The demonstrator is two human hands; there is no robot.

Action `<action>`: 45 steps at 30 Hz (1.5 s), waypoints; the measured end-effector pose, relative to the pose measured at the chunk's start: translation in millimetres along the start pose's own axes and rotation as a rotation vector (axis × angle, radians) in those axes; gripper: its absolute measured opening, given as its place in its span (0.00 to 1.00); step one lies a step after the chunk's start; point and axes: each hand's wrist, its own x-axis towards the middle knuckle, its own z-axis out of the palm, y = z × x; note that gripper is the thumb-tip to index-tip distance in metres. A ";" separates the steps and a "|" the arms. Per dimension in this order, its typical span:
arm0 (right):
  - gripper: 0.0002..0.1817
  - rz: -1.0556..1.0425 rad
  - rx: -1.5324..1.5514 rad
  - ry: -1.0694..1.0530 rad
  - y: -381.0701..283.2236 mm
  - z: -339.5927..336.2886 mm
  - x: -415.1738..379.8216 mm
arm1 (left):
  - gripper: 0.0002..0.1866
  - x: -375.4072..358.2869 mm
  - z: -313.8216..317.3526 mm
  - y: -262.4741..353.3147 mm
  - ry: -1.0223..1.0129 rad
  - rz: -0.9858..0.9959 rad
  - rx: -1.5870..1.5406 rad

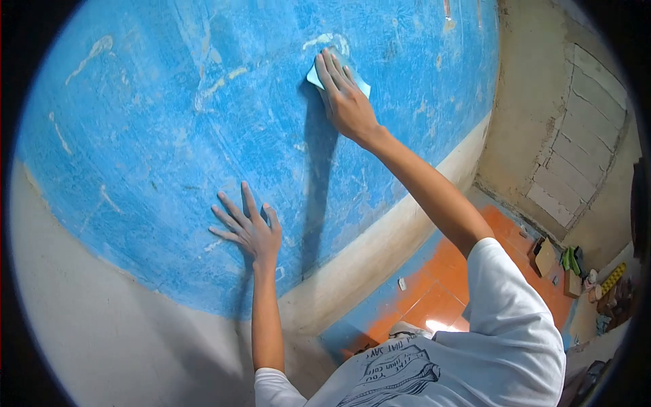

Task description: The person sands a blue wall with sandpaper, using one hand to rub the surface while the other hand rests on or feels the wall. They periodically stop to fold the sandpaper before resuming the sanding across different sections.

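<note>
My right hand [346,102] presses a pale, thin sheet that looks like sandpaper [362,86] against the blue wall [169,142]. Its fingers lie over the sheet, and the side facing the wall is hidden. Just above the fingertips a whitish patch [317,42] marks the paint. Lower and to the left, my left hand [252,227] rests on the wall with its fingers spread and nothing in it. The fingers of both hands look dusty.
Below the blue paint runs a bare whitish band [359,264]. Orange floor tiles [437,305] lie at the lower right. Along the right stand a grey wall with a block-filled section [576,142], a cardboard box [542,256] and assorted clutter. A small white object [402,284] lies on the floor.
</note>
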 end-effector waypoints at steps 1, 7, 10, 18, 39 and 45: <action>0.38 -0.004 -0.024 -0.039 12.8 -3.5 -5.9 | 0.35 0.0 0.2 0.3 0.005 0.003 0.016; 0.32 -0.025 0.041 -0.077 16.0 -2.9 -17.9 | 0.34 1.5 -1.8 0.8 0.031 0.037 0.051; 0.32 0.185 -0.120 -0.042 38.1 -14.2 -13.8 | 0.35 1.4 -2.4 1.1 0.027 0.043 0.084; 0.35 0.324 -0.040 0.070 51.2 7.3 13.0 | 0.36 0.2 -4.3 2.7 -0.011 0.035 0.071; 0.33 -0.242 0.119 -0.109 -23.5 6.3 33.4 | 0.39 -3.0 -7.6 2.3 -0.053 0.078 0.065; 0.32 0.073 0.154 0.063 -19.3 17.9 40.3 | 0.38 -6.7 -8.3 0.0 -0.057 0.078 0.072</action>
